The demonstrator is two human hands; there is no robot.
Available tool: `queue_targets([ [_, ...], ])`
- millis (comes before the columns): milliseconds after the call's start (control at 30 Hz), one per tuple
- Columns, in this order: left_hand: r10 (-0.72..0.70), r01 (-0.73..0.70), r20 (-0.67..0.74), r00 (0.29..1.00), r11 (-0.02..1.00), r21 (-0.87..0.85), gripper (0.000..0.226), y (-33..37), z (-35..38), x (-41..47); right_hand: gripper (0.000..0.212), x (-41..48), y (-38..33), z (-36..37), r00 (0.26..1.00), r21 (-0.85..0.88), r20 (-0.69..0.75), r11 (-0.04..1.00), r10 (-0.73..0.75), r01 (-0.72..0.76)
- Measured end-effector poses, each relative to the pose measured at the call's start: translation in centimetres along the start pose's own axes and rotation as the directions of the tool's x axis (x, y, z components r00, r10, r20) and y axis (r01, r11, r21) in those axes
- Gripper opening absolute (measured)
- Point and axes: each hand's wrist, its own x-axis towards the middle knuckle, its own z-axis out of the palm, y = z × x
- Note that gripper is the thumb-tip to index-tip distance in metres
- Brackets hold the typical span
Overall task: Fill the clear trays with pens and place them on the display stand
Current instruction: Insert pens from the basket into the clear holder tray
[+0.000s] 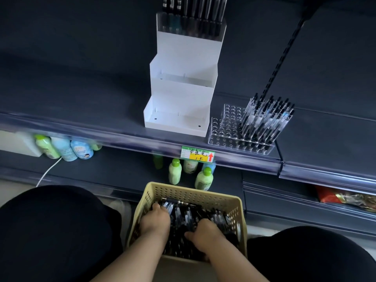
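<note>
A beige perforated basket (195, 195) between my knees holds a pile of black-and-clear pens (189, 215). Both hands are down inside it. My left hand (155, 219) grips pens at the pile's left side. My right hand (205, 233) lies on the pens at the right, fingers curled into the pile. On the dark shelf above stands a white stepped display stand (183, 92); its top tier carries a clear tray of pens (191, 23), the two lower tiers hold nothing. To its right sits a clear holed tray (227, 129), its right part filled with upright pens (266, 119).
A yellow price label (198, 156) hangs on the shelf's front rail. Green and blue bottles (175, 171) stand on the lower shelf behind the basket and at far left. A white cable (47, 171) runs at the left. A red packet (329, 195) lies at lower right.
</note>
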Motion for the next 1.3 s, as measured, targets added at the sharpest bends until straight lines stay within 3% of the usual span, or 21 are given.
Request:
queue_targets([
  [133, -0.018, 0.014, 0.060, 0.998, 0.998, 0.055, 0.045, -0.1, 0.0, 0.1, 0.045, -0.2, 0.3, -0.1, 0.998, 0.018, 0.055, 1.000, -0.015, 0.014],
  [400, -0.047, 0.044, 0.098, 0.994, 0.999, 0.024, 0.039, -0.7, -1.7, -1.3, 0.022, -1.8, 0.9, -2.0, 0.990, 0.035, 0.107, 0.996, -0.090, 0.086],
  [567, 0.053, -0.053, -0.007, 0.999, 0.972, -0.231, 0.019, -1.6, -2.9, -2.3, 0.018, -2.9, 1.7, -2.7, 0.981, 0.062, 0.125, 0.988, -0.151, 0.144],
  [633, 0.081, -0.108, -0.095, 0.992, 0.940, -0.324, 0.020, -1.6, -3.2, -2.7, 0.011, -3.4, 1.9, -2.8, 0.979, 0.132, 0.068, 0.975, -0.190, 0.179],
  [733, 0.083, -0.159, -0.196, 0.977, 0.897, -0.412, 0.017, -1.5, -3.6, -3.3, 0.039, -4.0, 2.0, -2.8, 0.974, 0.174, -0.006, 0.959, -0.225, 0.223],
  [800, 0.087, -0.185, -0.221, 0.971, 0.861, -0.473, 0.014, -1.3, -3.8, -3.6, 0.045, -4.3, 1.9, -2.8, 0.965, 0.192, -0.080, 0.946, -0.249, 0.260],
  [900, 0.097, -0.225, -0.249, 0.964, 0.799, -0.558, 0.006, -1.0, -4.3, -4.1, 0.044, -4.4, 1.5, -3.1, 0.940, 0.244, -0.208, 0.916, -0.270, 0.318],
  [1033, 0.095, -0.304, -0.328, 0.940, 0.666, -0.681, 0.014, -0.6, -5.6, -4.7, 0.026, -4.9, 0.7, -4.3, 0.905, 0.302, -0.328, 0.878, -0.271, 0.372],
  [1200, 0.108, -0.405, -0.412, 0.905, 0.511, -0.758, 0.032, 0.4, -9.2, -5.3, 0.009, -5.6, -0.5, -8.1, 0.763, 0.213, -0.566, 0.838, -0.314, 0.502],
  [1300, 0.120, -0.474, -0.478, 0.870, 0.466, -0.747, 0.040, 1.3, -12.0, -5.4, 0.036, -6.5, -1.2, -11.4, 0.670, 0.259, -0.678, 0.754, -0.303, 0.603],
])
